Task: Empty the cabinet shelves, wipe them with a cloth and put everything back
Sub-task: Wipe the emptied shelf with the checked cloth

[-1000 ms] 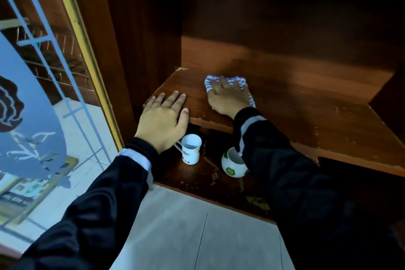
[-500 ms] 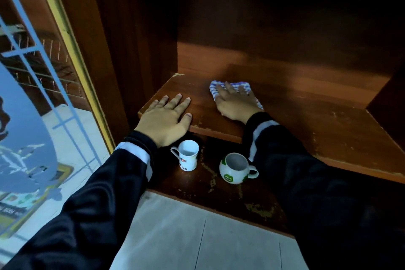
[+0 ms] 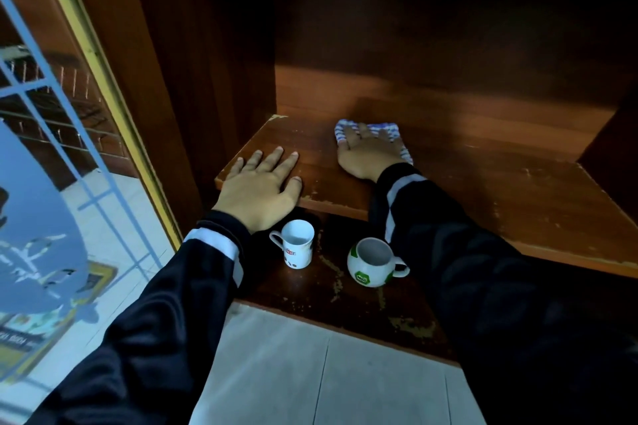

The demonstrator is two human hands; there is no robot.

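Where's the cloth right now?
Head view: the cloth lies on the upper shelf, flat under the right hand, right of the left hand.

shelf [image 3: 483, 190] rt free, mug [image 3: 297, 248], round mug [image 3: 372, 262] below

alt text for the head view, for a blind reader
A person's right hand presses a blue-and-white cloth on a wooden cabinet shelf; the left hand lies flat near its front left corner. A white mug and a round green-patterned mug stand upright on the lower shelf.
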